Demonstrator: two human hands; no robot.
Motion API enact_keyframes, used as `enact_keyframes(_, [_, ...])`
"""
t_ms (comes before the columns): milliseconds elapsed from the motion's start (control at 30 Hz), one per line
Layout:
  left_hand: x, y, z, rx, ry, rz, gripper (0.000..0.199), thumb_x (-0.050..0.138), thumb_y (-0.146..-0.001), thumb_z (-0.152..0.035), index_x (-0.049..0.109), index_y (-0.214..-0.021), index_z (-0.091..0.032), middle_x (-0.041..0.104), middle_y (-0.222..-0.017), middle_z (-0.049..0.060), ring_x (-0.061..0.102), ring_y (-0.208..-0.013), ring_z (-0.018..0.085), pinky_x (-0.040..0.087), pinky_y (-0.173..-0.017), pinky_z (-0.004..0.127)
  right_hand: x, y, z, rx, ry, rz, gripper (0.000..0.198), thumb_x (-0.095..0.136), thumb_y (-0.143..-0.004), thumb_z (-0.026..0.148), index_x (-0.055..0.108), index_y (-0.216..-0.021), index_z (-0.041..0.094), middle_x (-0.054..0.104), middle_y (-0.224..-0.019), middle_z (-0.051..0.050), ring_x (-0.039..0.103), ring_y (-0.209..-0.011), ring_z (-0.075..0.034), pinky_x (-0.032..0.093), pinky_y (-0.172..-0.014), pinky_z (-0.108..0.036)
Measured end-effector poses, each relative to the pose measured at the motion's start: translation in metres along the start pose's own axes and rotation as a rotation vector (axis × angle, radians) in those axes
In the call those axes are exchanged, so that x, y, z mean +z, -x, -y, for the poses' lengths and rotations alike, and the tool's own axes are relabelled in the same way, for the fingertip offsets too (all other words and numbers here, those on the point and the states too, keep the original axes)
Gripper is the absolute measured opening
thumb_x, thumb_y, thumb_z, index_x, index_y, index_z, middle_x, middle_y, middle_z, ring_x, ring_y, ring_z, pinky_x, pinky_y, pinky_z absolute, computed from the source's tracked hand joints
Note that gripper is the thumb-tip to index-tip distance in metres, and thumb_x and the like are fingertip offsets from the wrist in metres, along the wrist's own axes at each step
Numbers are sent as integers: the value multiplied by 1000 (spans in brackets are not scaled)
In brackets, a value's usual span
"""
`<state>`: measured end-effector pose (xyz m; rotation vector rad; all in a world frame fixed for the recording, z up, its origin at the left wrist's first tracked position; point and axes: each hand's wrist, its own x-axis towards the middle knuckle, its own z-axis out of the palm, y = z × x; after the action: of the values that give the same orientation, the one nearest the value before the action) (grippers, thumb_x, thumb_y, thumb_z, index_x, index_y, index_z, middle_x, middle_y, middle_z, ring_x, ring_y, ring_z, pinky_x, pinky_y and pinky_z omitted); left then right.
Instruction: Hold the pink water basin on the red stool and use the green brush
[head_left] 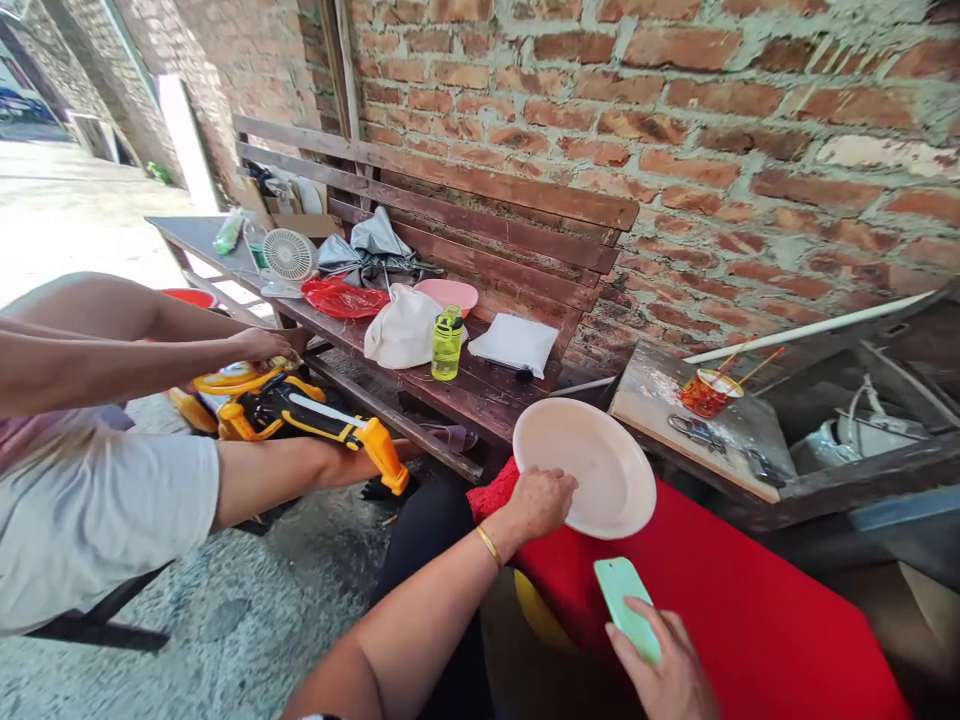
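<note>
A shallow cream plastic basin (622,460) rests on red cloth (705,570) in front of me. My left hand (541,500), with a gold bangle at its wrist, reaches over the basin's near left rim. Its fingers are curled together inside the basin, and whatever they may hold is hidden. In my right hand (664,655) is a mint-green flat oblong item (628,600) with rounded corners, gripped between thumb and fingers. It is held above the red cloth, just below the basin and apart from it.
On the left sits another person, hands near a yellow-black toy (300,410). A wooden bench (480,400) carries a green bottle (447,345), a white packet (514,343), a white fan (289,255) and bags. At right, a board (652,400) bears a red cup (706,393).
</note>
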<state>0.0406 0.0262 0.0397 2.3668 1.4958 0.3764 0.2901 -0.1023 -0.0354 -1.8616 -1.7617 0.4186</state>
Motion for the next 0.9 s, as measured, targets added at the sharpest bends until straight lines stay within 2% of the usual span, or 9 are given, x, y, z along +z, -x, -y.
enact_keyframes(100, [-2, 0, 0, 5, 17, -8, 26, 43, -100, -23, 66, -112, -18, 71, -103, 12, 68, -97, 26, 49, -92, 43, 33, -13, 52, -135, 55, 46, 36, 58, -81, 53, 73, -106, 31, 65, -90, -7, 68, -84, -29, 57, -71, -39])
enact_keyframes(200, [-3, 1, 2, 29, 7, -2, 27, 42, -100, -21, 66, -113, -17, 71, -102, 12, 69, -98, 26, 49, -93, 43, 41, -22, 60, -138, 64, 77, 37, 56, -81, 49, 73, -107, 29, 66, -93, -7, 68, -89, -27, 55, -74, -37])
enact_keyframes(267, [-4, 2, 2, 45, 5, 2, 28, 42, -100, -20, 65, -114, -17, 70, -102, 13, 69, -99, 26, 49, -93, 43, 27, -24, 39, -60, 72, 56, 41, 56, -79, 54, 73, -106, 30, 66, -93, -6, 68, -87, -28, 55, -71, -37])
enact_keyframes(400, [-10, 4, 0, 57, -19, 45, 29, 39, -102, -21, 65, -113, -17, 70, -103, 12, 69, -97, 25, 49, -93, 42, -28, -14, -29, 240, 107, -82, 50, 59, -69, 69, 74, -98, 31, 63, -79, -10, 67, -69, -35, 53, -60, -49])
enact_keyframes(500, [-12, 4, -2, 69, -41, 60, 29, 39, -102, -21, 65, -113, -17, 70, -105, 11, 69, -97, 25, 50, -92, 42, -50, -3, -48, 350, 97, -166, 51, 62, -68, 72, 74, -96, 31, 61, -77, -12, 64, -60, -37, 50, -55, -55])
enact_keyframes(567, [-10, 4, -2, 75, -44, 46, 28, 40, -102, -22, 65, -112, -17, 70, -104, 12, 69, -97, 26, 50, -90, 43, -42, 1, -33, 286, 74, -149, 50, 60, -72, 70, 74, -100, 30, 63, -83, -12, 66, -68, -36, 52, -60, -53])
enact_keyframes(767, [1, 3, 3, 73, -53, 5, 27, 40, -101, -21, 65, -114, -19, 71, -103, 10, 69, -97, 25, 49, -91, 42, 26, -7, 51, -13, 14, 63, 43, 54, -83, 58, 72, -108, 29, 65, -96, -6, 67, -93, -27, 55, -82, -39])
enact_keyframes(833, [1, 3, 3, 73, -70, 2, 27, 40, -102, -22, 64, -112, -20, 71, -102, 9, 69, -97, 24, 49, -91, 41, 26, -8, 50, 14, 45, 71, 44, 53, -82, 59, 71, -109, 29, 65, -97, -6, 67, -94, -26, 54, -81, -38])
enact_keyframes(900, [0, 3, 3, 74, -89, 4, 26, 40, -102, -22, 65, -111, -19, 71, -101, 9, 69, -97, 25, 49, -89, 41, 8, -2, 22, 110, 69, 25, 48, 53, -78, 62, 71, -108, 29, 65, -96, -6, 67, -92, -27, 54, -79, -40])
